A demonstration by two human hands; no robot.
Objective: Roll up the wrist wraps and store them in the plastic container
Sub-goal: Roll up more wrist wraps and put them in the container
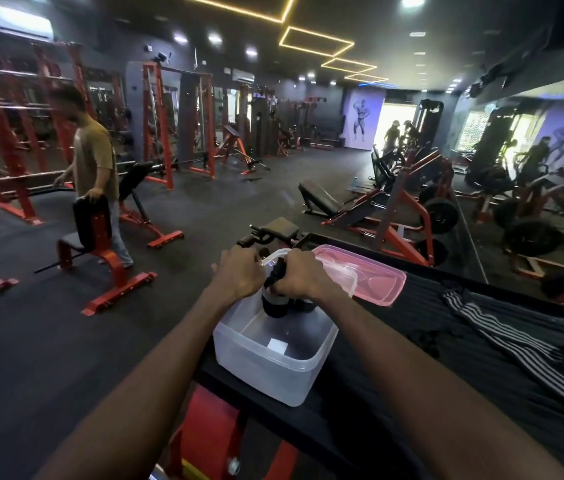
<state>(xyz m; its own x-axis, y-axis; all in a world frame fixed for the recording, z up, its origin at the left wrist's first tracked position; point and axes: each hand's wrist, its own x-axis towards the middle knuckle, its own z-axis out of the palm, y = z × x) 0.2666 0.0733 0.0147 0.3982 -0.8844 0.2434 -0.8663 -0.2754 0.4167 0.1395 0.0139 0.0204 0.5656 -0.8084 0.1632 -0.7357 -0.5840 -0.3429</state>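
Room dim overall. Yellow ceiling strip lights (315, 41) and white spotlights (214, 38) glow at top. Bright doorway (398, 124) at centre right overexposed. Wide-angle curvature bends the frame edges; person (95, 161) at left motion-blurred.

I see a black ribbed tabletop (447, 341) carrying a clear plastic container (266, 368) at its near left edge, a pink lid (381, 282) just behind it, and a striped wrist wrap (502, 327) lying unrolled to the right.

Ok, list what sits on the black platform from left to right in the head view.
Plastic container → pink lid → striped wrist wrap.
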